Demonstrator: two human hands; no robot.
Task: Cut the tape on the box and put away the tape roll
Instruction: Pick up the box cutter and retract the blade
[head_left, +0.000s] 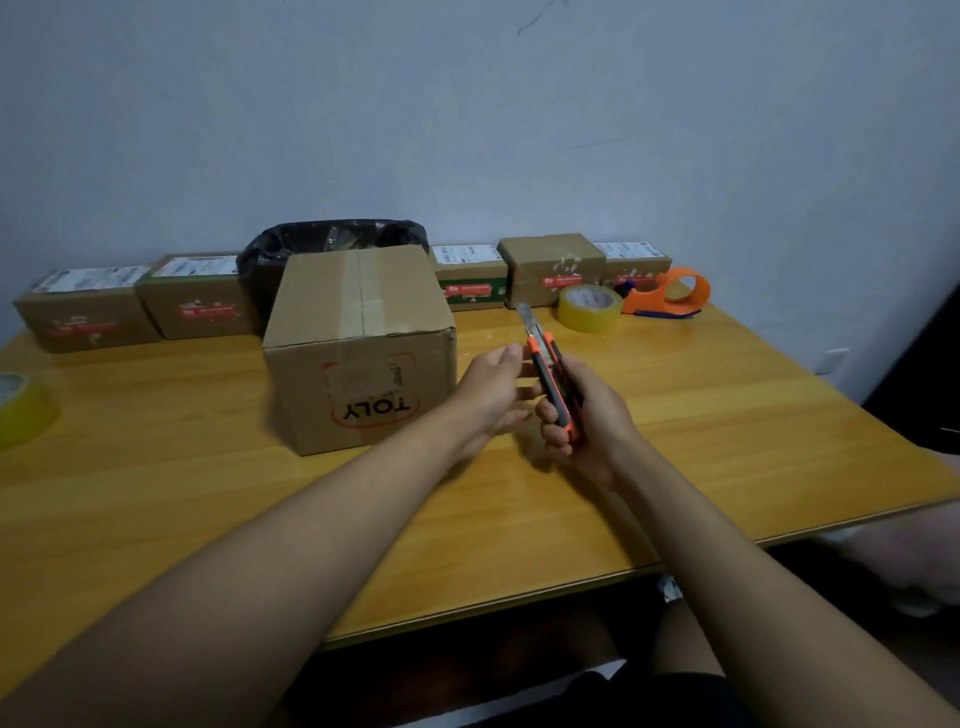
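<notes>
R hand (582, 426) wraps fingers round orange/black utility knife (553, 379), blade out, tip pointing away; L hand (493, 395) just beside it, fingers loosely curled, thumb near knife body, holding nothing I can make out. Taped box (358, 348) sits mid-surface (727, 441), L of hands, tape strip intact on top. Tape roll (589, 307) lies flat far R, next to orange dispenser (670, 293).
</notes>
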